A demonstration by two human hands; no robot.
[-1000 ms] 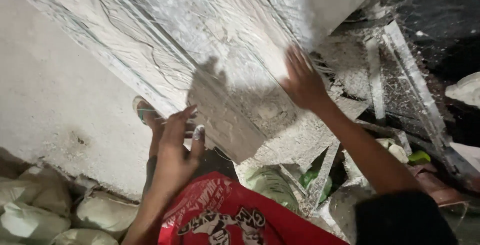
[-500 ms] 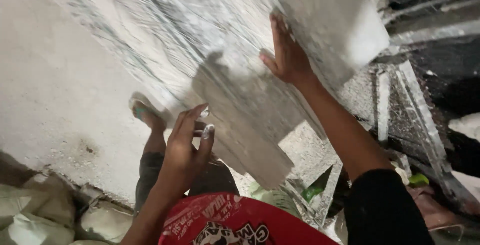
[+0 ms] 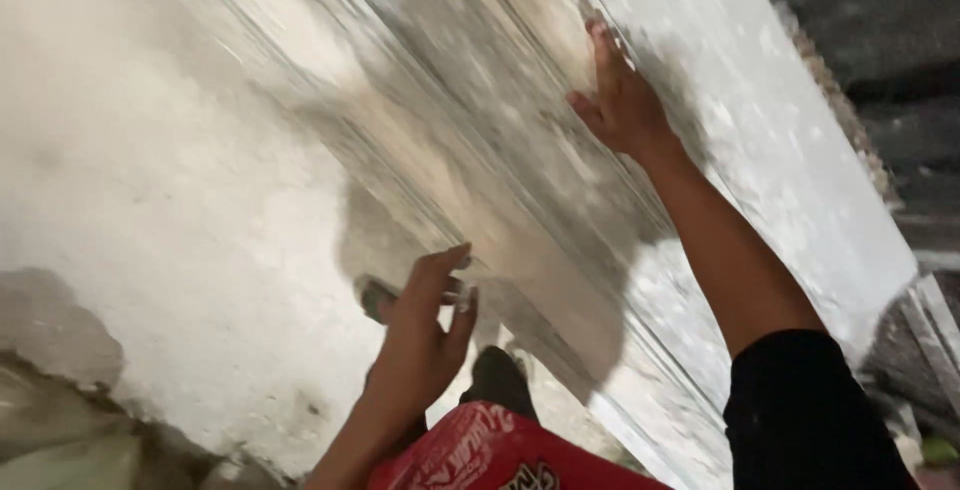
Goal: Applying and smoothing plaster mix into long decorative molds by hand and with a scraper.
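Note:
A large pale stone slab [image 3: 480,120] with grey streaks leans across most of the head view, tilted from upper left to lower right. My right hand [image 3: 620,100] lies flat against its face near the top, fingers spread. My left hand [image 3: 425,335] hovers lower down beside the slab's near edge, fingers apart and holding nothing; whether it touches the slab I cannot tell. A sandalled foot [image 3: 378,298] shows just behind the left hand.
A dusty white floor [image 3: 150,230] fills the left side, with a dark broken patch [image 3: 50,330] at its lower left edge. My red printed garment [image 3: 480,460] is at the bottom. Dark rubble and metal strips [image 3: 930,340] lie at the right.
The view swung closer to the slab, which now fills the frame. My right hand slid further up its face. My left hand stayed low by the near edge.

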